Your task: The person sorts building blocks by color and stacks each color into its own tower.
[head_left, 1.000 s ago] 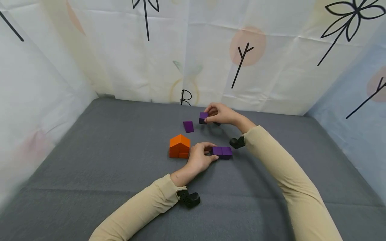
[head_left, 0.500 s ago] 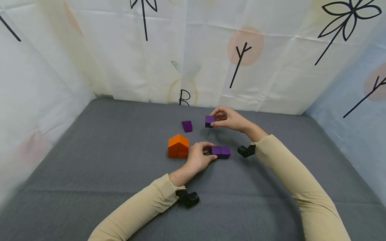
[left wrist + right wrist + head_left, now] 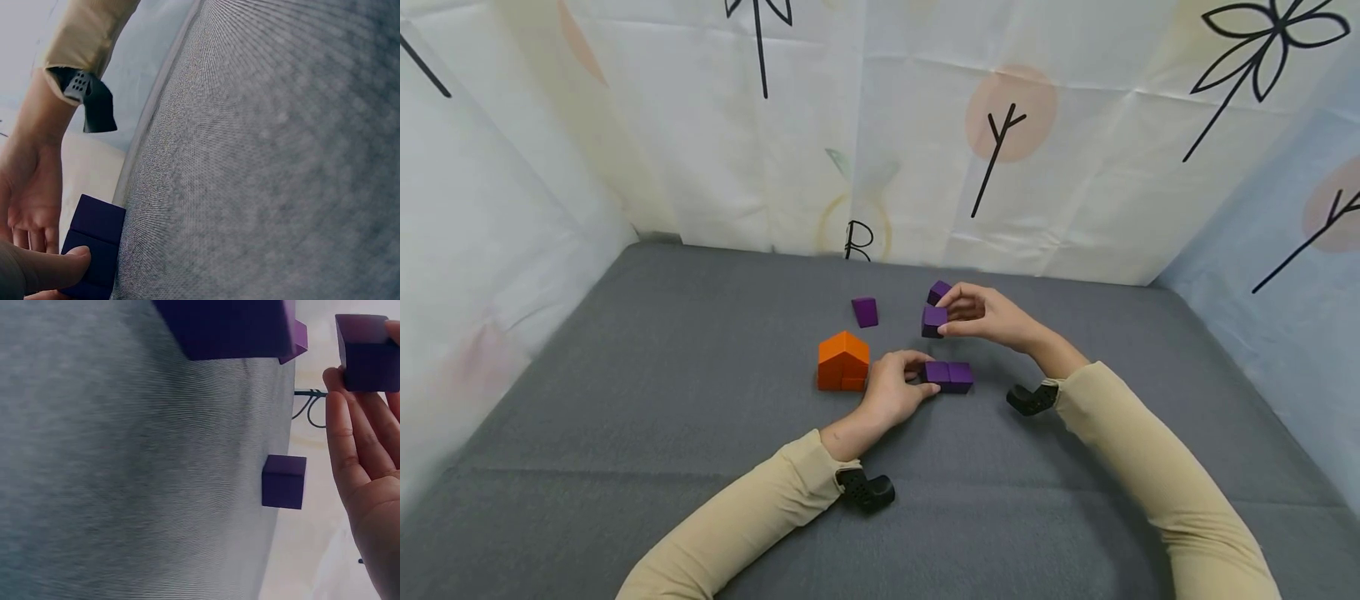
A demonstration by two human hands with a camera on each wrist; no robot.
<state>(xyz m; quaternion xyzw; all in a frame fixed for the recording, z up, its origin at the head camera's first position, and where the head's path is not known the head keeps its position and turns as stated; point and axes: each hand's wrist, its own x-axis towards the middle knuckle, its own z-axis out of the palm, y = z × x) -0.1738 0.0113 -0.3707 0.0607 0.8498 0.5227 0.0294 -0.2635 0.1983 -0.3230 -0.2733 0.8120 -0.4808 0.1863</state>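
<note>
In the head view my left hand (image 3: 891, 390) pinches the left end of a row of two purple cubes (image 3: 959, 377), thumb on the near side. The left wrist view shows that thumb (image 3: 59, 269) against the nearer of the dark cubes (image 3: 98, 217). My right hand (image 3: 992, 319) holds another purple cube (image 3: 933, 322) between thumb and fingers, raised above the table behind the row. In the right wrist view this cube (image 3: 372, 359) sits at the fingertips. Partly hidden behind the right hand is one more purple block (image 3: 938, 292), also seen as a block on the cloth (image 3: 284, 481).
An orange house-shaped stack of blocks (image 3: 843, 362) stands just left of my left hand. Farther back lies a purple slanted block (image 3: 865, 312). Grey cloth (image 3: 700, 400) covers the table, and patterned white fabric (image 3: 910, 150) hangs along its back edge.
My right hand has carried its cube right and toward me, closer to the two-cube row. The purple block behind it has come into view. My left hand stays in place.
</note>
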